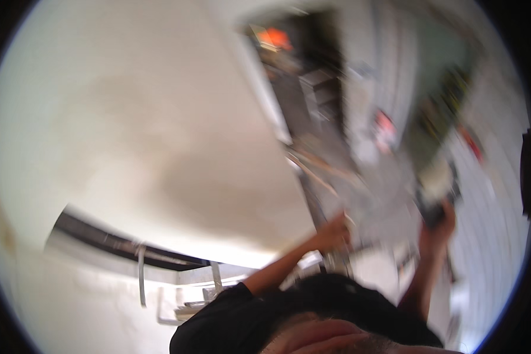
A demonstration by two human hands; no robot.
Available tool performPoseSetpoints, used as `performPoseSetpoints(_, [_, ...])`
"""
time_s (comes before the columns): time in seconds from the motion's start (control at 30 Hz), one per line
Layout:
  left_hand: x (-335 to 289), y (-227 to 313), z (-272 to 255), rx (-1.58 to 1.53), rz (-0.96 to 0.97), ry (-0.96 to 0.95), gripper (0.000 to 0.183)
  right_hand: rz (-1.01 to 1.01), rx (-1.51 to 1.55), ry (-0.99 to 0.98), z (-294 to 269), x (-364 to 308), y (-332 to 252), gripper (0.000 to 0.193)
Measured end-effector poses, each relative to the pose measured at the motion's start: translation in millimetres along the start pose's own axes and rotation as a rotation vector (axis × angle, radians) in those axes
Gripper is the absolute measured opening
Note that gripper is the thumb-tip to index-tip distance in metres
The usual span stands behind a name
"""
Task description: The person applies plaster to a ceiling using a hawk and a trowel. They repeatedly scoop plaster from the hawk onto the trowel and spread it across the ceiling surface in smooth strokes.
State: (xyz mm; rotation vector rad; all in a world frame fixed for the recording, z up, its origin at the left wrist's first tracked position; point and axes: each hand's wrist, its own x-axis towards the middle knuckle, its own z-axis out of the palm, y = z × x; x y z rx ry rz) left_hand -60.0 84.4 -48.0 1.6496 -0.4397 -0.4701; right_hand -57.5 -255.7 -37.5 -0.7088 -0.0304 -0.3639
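Motion smears much of the view. My left hand is closed near the middle, beside the edge of a large pale panel. Something thin and pale shows at its fingers, too blurred to name. On the right, my right hand is wrapped round a dark container with a pale mass at its top. Whether that mass lies inside it cannot be made out.
Beyond my hands, a dark opening holds blurred items and an orange thing. A pinkish-red item lies farther right. At lower left, a dark slot runs below the panel, near metal pieces.
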Motion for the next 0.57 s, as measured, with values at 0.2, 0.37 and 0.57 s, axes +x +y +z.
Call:
performPoseSetpoints(0.2, [-12.1,99.0,55.7,-0.643,-0.071,-0.135,0.079,-0.336,-0.862,0.224,-107.5,97.0,32.2,0.036])
performPoseSetpoints(0.37, [-42.5,150.3,64.6,-0.709,0.035,-0.094,0.080,0.070,-0.086,0.301,-27.7,111.6,63.9,0.027])
performPoseSetpoints(0.57, [-79.9,120.0,72.4,-0.794,0.081,0.082,0.081,0.278,0.138,0.345,11.9,88.7,79.6,0.022])
